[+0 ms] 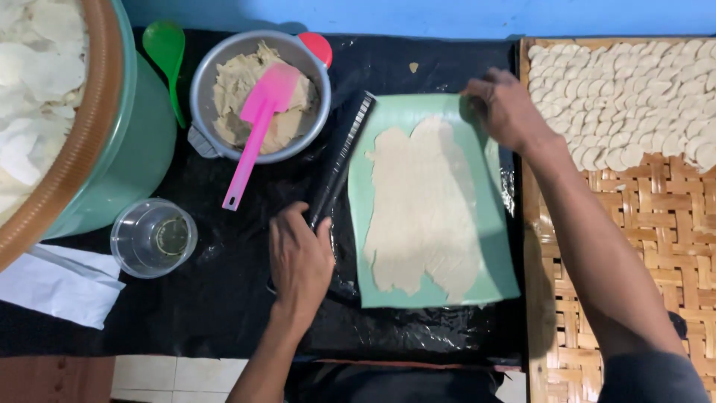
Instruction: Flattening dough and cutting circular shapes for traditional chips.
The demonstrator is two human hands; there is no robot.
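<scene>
left hand (300,257) clamped on black rod (339,160), left of green sheet (492,246) | right hand (503,108) pins sheet's top edge, fingers together, steadying flattened dough (421,209)

Black mat (224,298) lies open — bowl (257,93) and cup (154,237) crowd its left.

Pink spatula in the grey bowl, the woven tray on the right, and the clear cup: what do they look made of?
Pink spatula: apparently plastic or silicone, with a matte, uniform colour. Woven tray: looks like bamboo or rattan strips, tan and interlaced in a basket pattern. Clear cup: probably thin plastic, transparent with a soft sheen; glass cannot be ruled out.
</scene>
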